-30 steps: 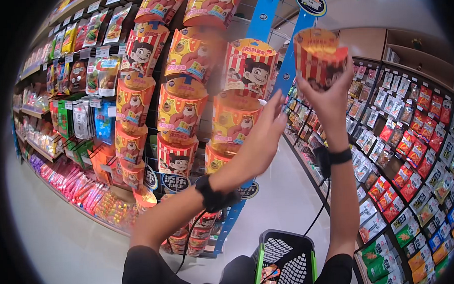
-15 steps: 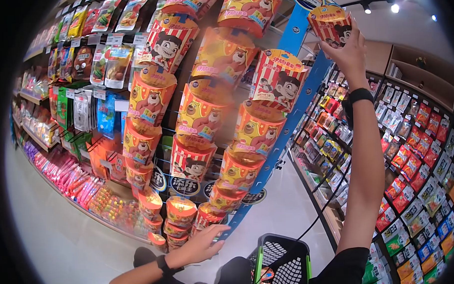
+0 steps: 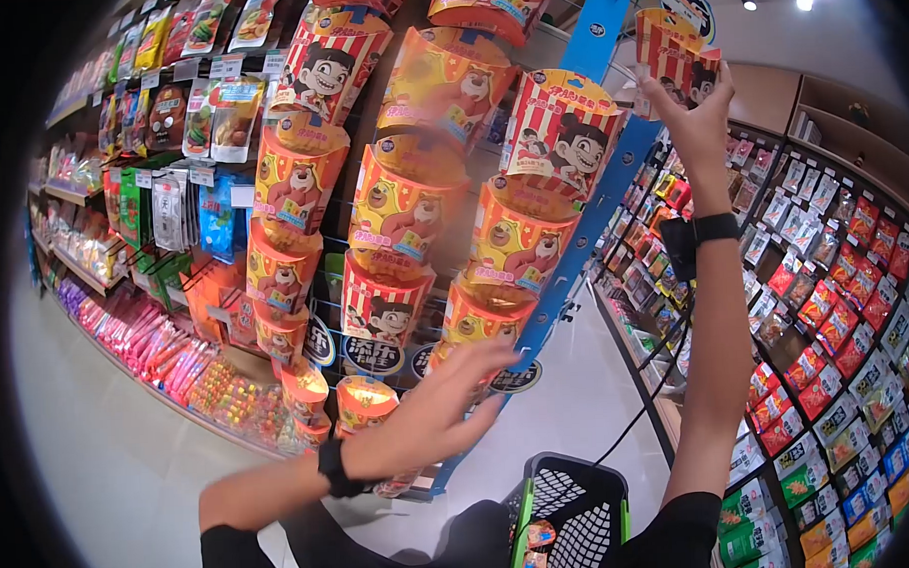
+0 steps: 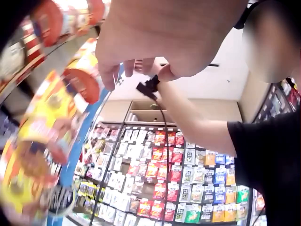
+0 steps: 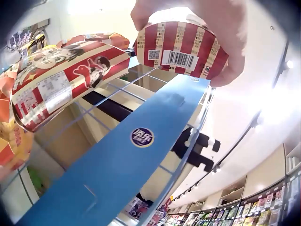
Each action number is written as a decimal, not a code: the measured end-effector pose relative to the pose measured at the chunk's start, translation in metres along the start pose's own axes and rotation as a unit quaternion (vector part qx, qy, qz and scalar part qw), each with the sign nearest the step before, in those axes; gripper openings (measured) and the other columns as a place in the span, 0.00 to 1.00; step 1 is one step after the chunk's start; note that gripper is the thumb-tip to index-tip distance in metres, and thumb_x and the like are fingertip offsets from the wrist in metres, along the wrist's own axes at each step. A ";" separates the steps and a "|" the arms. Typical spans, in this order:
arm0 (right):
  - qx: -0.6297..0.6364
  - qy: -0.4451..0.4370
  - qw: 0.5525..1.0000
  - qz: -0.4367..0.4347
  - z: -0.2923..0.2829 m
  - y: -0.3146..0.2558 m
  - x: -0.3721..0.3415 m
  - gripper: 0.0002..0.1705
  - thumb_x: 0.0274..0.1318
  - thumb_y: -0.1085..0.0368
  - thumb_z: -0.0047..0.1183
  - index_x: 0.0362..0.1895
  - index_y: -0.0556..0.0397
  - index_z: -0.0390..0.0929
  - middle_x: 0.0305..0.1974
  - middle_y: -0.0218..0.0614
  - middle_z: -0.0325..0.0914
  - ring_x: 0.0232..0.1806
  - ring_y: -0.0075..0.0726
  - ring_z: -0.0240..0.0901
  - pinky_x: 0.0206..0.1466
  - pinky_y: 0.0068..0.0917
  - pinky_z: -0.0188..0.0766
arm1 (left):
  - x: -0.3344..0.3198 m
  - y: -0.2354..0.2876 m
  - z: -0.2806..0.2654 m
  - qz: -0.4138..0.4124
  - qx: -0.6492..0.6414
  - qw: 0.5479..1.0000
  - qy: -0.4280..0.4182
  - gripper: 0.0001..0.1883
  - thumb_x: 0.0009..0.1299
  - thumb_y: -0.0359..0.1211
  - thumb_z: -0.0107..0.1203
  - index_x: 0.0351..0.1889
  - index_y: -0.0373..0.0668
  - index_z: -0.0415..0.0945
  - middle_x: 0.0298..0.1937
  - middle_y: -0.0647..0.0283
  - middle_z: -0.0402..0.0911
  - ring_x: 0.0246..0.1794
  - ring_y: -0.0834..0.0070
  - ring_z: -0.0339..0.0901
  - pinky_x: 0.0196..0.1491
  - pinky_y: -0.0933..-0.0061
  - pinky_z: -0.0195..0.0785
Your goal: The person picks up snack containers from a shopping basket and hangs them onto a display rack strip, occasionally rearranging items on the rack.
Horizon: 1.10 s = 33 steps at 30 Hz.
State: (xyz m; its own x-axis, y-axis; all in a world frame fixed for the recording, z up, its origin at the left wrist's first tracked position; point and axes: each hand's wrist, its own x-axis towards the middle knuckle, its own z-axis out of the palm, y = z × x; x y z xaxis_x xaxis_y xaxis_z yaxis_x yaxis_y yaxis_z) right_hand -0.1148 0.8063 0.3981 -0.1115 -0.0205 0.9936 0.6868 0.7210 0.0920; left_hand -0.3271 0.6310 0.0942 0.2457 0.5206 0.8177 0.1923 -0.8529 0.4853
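Note:
High at the right of the rack, the right hand (image 3: pixel 697 125) grips a red-and-white striped snack cup (image 3: pixel 665 58) by its lower part. The right wrist view shows the cup's barcode side (image 5: pixel 181 49) between thumb and fingers, beside the rack's blue post (image 5: pixel 136 141). The left hand (image 3: pixel 419 415), blurred, hangs in front of the lower cups with fingers extended and nothing held. In the left wrist view, the left hand (image 4: pixel 164 37) has its fingers loosely bent near yellow cups (image 4: pixel 42 127).
Hanging columns of bear cups (image 3: pixel 407 206) and striped cups (image 3: pixel 562 140) fill the wire rack. A black-and-green basket (image 3: pixel 573 510) holding some packs stands low at the centre. Packaged snacks (image 3: pixel 826 311) line the right wall; shelves with bags stand at the left.
Over the last second the right hand has risen with the striped cup. The left hand dropped away from beside it, then rose a little in front of the lower cups.

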 end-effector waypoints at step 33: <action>0.080 0.007 0.997 0.011 -0.089 -0.012 -0.028 0.65 0.38 0.43 0.71 0.68 0.66 0.43 0.59 0.54 0.60 0.59 0.46 0.66 0.62 0.36 0.66 | 0.249 -0.018 -0.016 0.023 0.439 0.871 0.220 0.50 0.41 0.50 0.72 0.61 0.49 0.58 0.74 0.47 0.37 0.56 0.35 0.59 0.45 0.41 0.68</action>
State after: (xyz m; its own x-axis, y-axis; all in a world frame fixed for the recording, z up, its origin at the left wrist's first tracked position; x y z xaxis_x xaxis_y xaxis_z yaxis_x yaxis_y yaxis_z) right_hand -0.0560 0.7367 0.3755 -0.0879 -0.0126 0.9960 0.5651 0.8228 0.0603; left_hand -0.2845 0.7757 0.2942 -0.0786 0.2577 0.9630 0.8915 -0.4143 0.1836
